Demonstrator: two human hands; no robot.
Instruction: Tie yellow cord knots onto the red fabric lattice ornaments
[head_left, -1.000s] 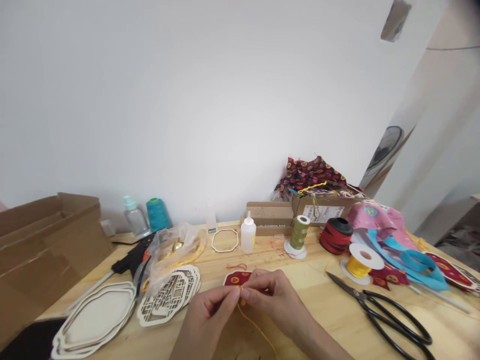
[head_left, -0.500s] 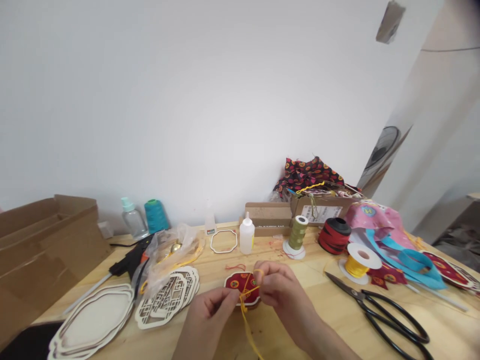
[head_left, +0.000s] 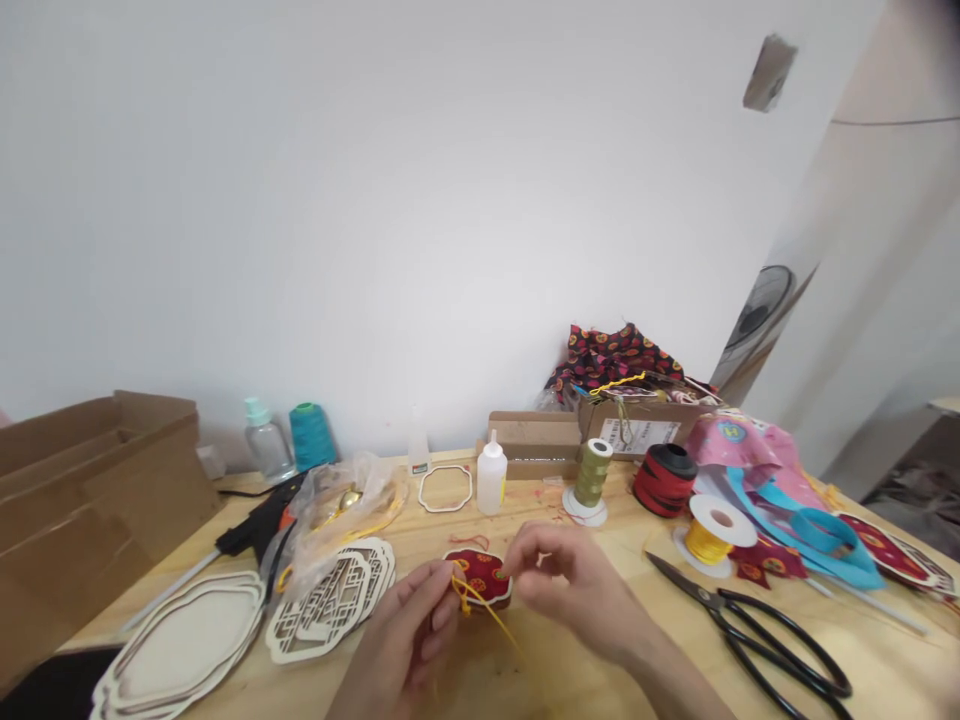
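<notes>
My left hand (head_left: 409,635) pinches a thin yellow cord (head_left: 480,603) between thumb and forefinger near the table's front edge. The cord runs right and down from the pinch. Just behind it lies a small red fabric-covered piece (head_left: 480,575) with round gold patterns. My right hand (head_left: 574,580) hovers over that piece with its fingers curled and slightly blurred; I cannot make out whether it holds the cord.
Stacked wooden lattice cutouts (head_left: 330,600) and plain frames (head_left: 184,640) lie at left, by a glue gun (head_left: 259,522) and cardboard box (head_left: 82,480). A glue bottle (head_left: 491,478), olive (head_left: 592,475), red (head_left: 664,478) and yellow (head_left: 712,530) spools stand behind. Black scissors (head_left: 757,625) lie right.
My hands have drawn apart; the left moved down-left with the cord, the right lifted off the cord loop it was working over the red piece.
</notes>
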